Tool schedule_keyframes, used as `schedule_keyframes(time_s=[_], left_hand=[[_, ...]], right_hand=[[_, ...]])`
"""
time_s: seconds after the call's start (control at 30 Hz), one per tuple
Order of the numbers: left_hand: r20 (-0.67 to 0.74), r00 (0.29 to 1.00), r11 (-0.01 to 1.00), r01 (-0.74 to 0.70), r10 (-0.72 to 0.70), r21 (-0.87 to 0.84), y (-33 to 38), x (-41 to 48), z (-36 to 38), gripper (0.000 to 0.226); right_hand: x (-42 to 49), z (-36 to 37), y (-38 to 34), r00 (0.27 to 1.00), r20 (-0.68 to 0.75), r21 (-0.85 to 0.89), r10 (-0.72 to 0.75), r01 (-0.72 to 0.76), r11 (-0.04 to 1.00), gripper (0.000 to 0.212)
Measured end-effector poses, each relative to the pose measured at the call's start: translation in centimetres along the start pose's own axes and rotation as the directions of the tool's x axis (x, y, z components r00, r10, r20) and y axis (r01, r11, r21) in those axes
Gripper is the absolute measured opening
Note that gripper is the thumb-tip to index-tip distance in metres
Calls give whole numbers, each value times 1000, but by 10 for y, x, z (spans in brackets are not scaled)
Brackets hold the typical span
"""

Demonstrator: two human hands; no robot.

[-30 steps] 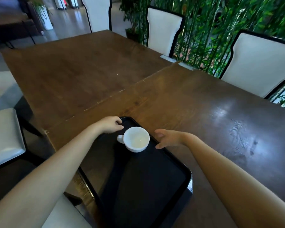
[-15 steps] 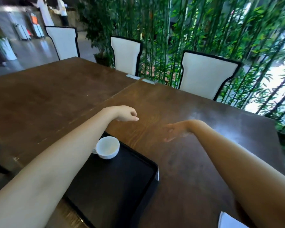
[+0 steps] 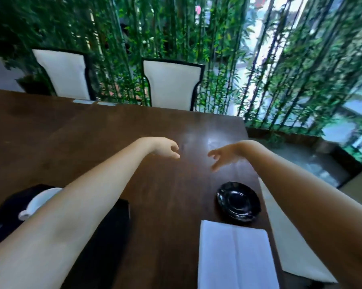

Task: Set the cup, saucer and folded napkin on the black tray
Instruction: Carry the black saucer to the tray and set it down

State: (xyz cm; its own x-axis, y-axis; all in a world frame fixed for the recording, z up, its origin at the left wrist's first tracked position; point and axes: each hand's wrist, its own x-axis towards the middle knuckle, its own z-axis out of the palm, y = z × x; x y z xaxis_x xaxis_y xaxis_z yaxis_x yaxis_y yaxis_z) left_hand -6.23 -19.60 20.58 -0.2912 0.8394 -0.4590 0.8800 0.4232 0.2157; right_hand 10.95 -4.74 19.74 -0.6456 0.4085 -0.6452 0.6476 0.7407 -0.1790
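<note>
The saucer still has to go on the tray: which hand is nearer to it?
Right. The right hand hovers just beyond the saucer; the left hand is farther off, beyond it and well to its left.

The white cup (image 3: 42, 197) stands upright on the far part of the black tray (image 3: 109, 247) at the left, its handle turned left and much of its body hidden. The glossy black saucer (image 3: 238, 202) lies flat on the tabletop (image 3: 165, 184), well right of the tray. The white folded napkin (image 3: 234, 255) lies flat just on the near side of the saucer, with 1 crease down its middle.
</note>
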Motion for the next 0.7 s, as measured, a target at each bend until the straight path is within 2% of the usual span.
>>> schedule_keyframes(time_s=[0.27, 0.53, 0.6, 0.7], left_hand=[[104, 985, 986, -149, 141, 71, 89, 40, 54, 53], [241, 955, 980, -190, 172, 55, 121, 50, 126, 53], [246, 955, 984, -176, 165, 22, 121, 53, 144, 54], [174, 976, 991, -127, 132, -43, 121, 59, 165, 54]], right_hand=[[-40, 59, 90, 991, 12, -29, 130, -129, 991, 79], [-46, 139, 133, 986, 58, 115, 157, -163, 980, 74], [-46, 154, 141, 985, 54, 154, 163, -170, 973, 72], [-44, 170, 147, 985, -12, 205, 170, -164, 965, 63]])
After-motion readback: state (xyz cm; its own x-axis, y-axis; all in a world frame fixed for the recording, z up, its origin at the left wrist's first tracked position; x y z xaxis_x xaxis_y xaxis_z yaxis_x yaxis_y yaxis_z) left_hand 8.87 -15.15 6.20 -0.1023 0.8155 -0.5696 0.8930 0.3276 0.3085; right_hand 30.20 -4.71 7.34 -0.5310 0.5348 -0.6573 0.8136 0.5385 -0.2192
